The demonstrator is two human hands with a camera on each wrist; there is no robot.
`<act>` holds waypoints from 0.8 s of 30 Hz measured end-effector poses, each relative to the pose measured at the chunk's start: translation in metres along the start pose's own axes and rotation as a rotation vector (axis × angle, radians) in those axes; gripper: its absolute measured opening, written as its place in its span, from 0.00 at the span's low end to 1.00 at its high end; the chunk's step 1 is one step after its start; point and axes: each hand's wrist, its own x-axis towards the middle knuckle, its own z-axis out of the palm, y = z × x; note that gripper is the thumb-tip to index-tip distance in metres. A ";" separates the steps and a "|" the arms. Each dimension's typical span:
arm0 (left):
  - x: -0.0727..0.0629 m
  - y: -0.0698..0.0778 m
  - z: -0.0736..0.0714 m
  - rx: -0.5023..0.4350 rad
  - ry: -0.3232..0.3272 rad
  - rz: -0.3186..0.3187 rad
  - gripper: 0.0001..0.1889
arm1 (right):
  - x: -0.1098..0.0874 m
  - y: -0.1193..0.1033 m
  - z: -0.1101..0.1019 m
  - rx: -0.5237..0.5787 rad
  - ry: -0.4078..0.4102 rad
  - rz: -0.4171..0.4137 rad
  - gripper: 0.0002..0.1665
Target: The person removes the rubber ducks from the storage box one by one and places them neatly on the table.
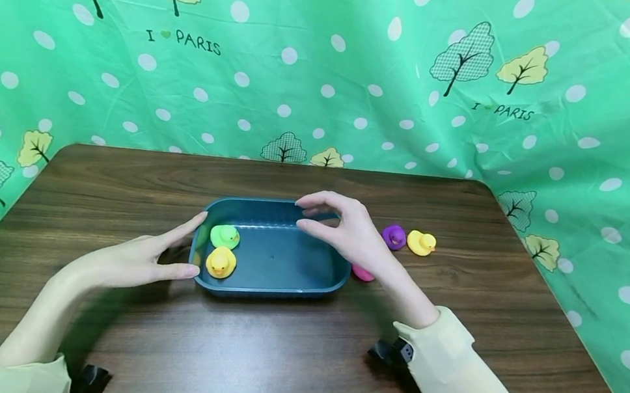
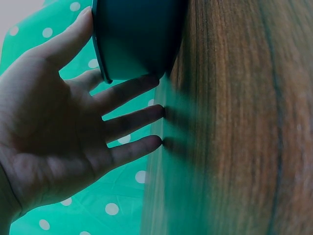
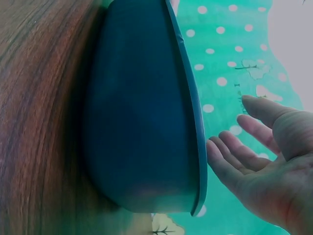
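Note:
A dark blue rectangular tub (image 1: pixel 273 293) sits on the wooden table. Inside its left end are a green rubber duck (image 1: pixel 225 236) and a yellow rubber duck (image 1: pixel 221 262). My left hand (image 1: pixel 133 259) touches the left end, its fingers spread and mostly straight, thumb at the rim (image 2: pixel 99 49). Over the right half of the tub hovers my right hand (image 1: pixel 349 230), fingers loosely bent and thumb apart, with nothing between them. The right wrist view shows that hand (image 3: pixel 264 156) beside the tub's rim. Under the right wrist, a pink toy (image 1: pixel 363 273) is mostly hidden.
Right of the tub, a purple rubber duck (image 1: pixel 394 237) and another yellow rubber duck (image 1: pixel 421 243) stand side by side on the brown table (image 1: pixel 271 361). A green dotted cloth (image 1: pixel 331 61) hangs behind and around the table.

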 end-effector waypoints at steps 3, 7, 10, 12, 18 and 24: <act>0.000 0.000 0.000 0.002 0.001 0.003 0.49 | 0.003 -0.001 0.004 -0.011 0.002 -0.003 0.19; 0.000 0.000 0.000 -0.001 0.000 0.004 0.49 | 0.006 -0.004 0.012 -0.008 -0.005 -0.002 0.18; 0.000 0.000 0.000 -0.003 -0.002 0.002 0.49 | 0.009 -0.006 0.020 0.005 -0.024 0.006 0.18; 0.000 0.001 0.000 -0.001 -0.001 0.000 0.48 | 0.010 -0.007 0.026 0.015 -0.038 0.007 0.18; 0.001 0.001 0.000 -0.005 -0.003 -0.011 0.48 | 0.013 -0.010 0.041 0.013 -0.070 -0.019 0.19; 0.000 0.000 0.000 0.000 -0.001 -0.010 0.48 | 0.016 -0.012 0.052 0.003 -0.094 -0.022 0.19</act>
